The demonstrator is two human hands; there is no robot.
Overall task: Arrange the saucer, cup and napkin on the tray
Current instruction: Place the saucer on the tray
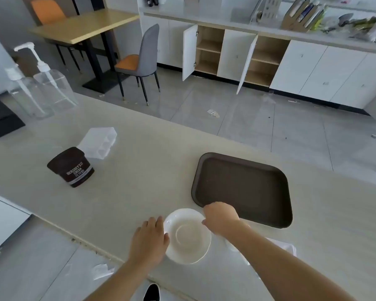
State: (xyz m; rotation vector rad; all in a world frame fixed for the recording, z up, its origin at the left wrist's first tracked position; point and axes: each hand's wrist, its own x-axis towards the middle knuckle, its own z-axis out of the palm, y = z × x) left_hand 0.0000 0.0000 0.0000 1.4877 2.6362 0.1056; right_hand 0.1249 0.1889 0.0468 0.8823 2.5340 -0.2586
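A white saucer (187, 236) lies on the beige counter, just in front of the near left corner of the dark brown tray (243, 187), which has nothing on it. My left hand (150, 240) rests against the saucer's left rim, fingers together. My right hand (220, 217) grips the saucer's right rim between saucer and tray. Under my right forearm a white napkin (284, 246) peeks out, mostly hidden. No cup is visible.
A brown cocoa tub (71, 167) and a clear plastic box (98, 142) stand at the left. Two pump bottles (41, 83) and a black box (0, 118) sit at the far left. The counter's far edge runs just behind the tray.
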